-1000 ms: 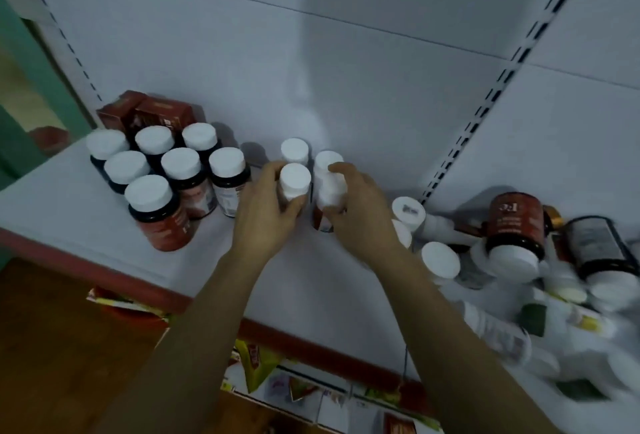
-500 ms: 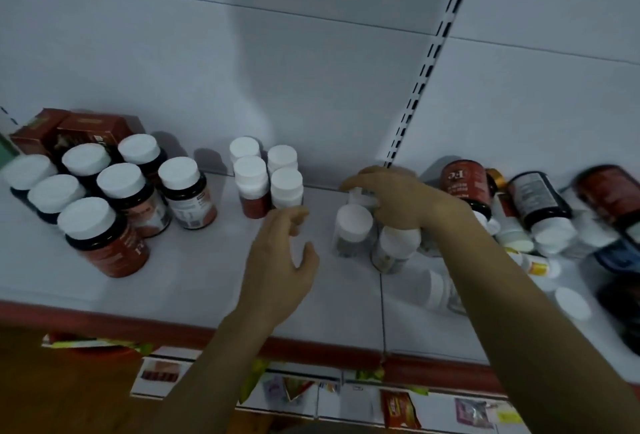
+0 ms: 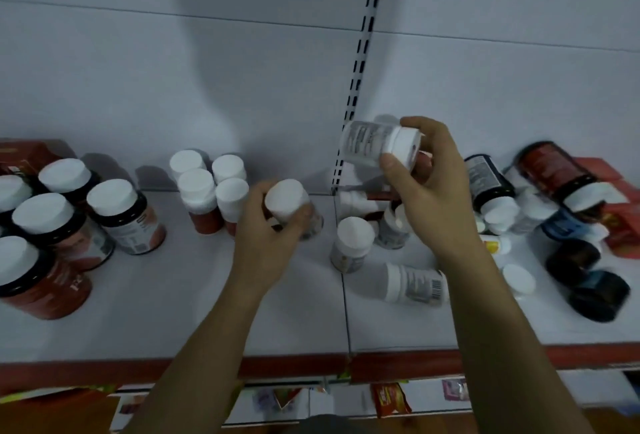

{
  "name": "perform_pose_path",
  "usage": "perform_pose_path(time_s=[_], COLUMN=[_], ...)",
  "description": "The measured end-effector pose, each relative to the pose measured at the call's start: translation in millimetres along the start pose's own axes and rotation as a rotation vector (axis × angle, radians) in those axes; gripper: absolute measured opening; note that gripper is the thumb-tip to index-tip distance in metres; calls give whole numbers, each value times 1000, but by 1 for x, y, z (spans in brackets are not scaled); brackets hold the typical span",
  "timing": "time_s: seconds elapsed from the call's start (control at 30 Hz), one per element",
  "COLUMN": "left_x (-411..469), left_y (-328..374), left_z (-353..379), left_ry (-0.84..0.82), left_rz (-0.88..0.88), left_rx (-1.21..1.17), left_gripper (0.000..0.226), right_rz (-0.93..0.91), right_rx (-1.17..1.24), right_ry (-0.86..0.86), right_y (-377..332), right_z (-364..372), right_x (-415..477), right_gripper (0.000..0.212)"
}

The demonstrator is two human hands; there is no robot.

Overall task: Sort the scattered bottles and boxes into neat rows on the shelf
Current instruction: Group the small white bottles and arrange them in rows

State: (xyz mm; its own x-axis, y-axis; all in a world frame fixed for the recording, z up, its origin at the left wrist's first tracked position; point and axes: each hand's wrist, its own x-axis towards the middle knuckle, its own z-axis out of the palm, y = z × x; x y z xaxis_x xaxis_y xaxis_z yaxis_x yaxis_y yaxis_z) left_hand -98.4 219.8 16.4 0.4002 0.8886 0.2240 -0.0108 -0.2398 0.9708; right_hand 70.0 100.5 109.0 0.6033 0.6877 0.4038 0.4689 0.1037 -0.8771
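Note:
My left hand (image 3: 266, 243) grips a small white-capped bottle (image 3: 289, 206) just above the white shelf (image 3: 173, 312), right of a tidy block of several small white-capped bottles (image 3: 207, 191). My right hand (image 3: 429, 198) holds another small white bottle (image 3: 375, 142) lifted and lying sideways, cap toward the palm. Below it one small bottle (image 3: 351, 243) stands upright and one (image 3: 414, 283) lies on its side. Large dark jars with white lids (image 3: 114, 215) stand grouped at the left.
A jumble of dark jars (image 3: 488, 184), small bottles and red boxes (image 3: 620, 225) lies at the right. A loose white cap (image 3: 517, 279) sits on the shelf. The red front edge (image 3: 294, 367) runs across; a slotted upright (image 3: 360, 62) divides the back wall.
My left hand has taken hold of a small bottle from the middle of the shelf. My right hand has lifted another bottle out of the pile and turned it sideways. The view has shifted right.

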Motion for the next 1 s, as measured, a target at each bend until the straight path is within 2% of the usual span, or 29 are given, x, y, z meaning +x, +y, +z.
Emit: perform_pose_path(time_s=[0.07,0.13,0.23,0.37,0.5,0.6,0.8,0.87,0.97,1.0], left_x=[8,17,25,26,41,61,70,67,54,47], left_y=[18,32,40,28,16,16,9,11,21,25], left_z=[-5,-7,-7,1,17,31,34,29,19,18], left_ry=[39,21,-48,-64,-121,-206,-569,-618,-476,-476], left_rz=[40,36,3,10,64,49,42,111,324,357], left_rx=[-48,-113,-161,101,553,567,657,692,576,542], left_gripper=[45,42,47,48,52,59,42,40,35,41], right_rz=[68,132,215,242,199,163,192,194,207,211], right_rx=[185,267,329,315,265,244,255,244,235,236], right_ry=[104,183,212,224,185,210,275,287,300,303], right_y=[1,3,10,16,16,13,19,21,22,23], right_z=[-9,-17,-26,-32,-22,-17,-34,-39,-45,-46], right_x=[-10,-16,-22,-33,-37,-37,-44,-47,-52,-53], right_gripper=[34,31,28,30,29,33,34,33,33,33])
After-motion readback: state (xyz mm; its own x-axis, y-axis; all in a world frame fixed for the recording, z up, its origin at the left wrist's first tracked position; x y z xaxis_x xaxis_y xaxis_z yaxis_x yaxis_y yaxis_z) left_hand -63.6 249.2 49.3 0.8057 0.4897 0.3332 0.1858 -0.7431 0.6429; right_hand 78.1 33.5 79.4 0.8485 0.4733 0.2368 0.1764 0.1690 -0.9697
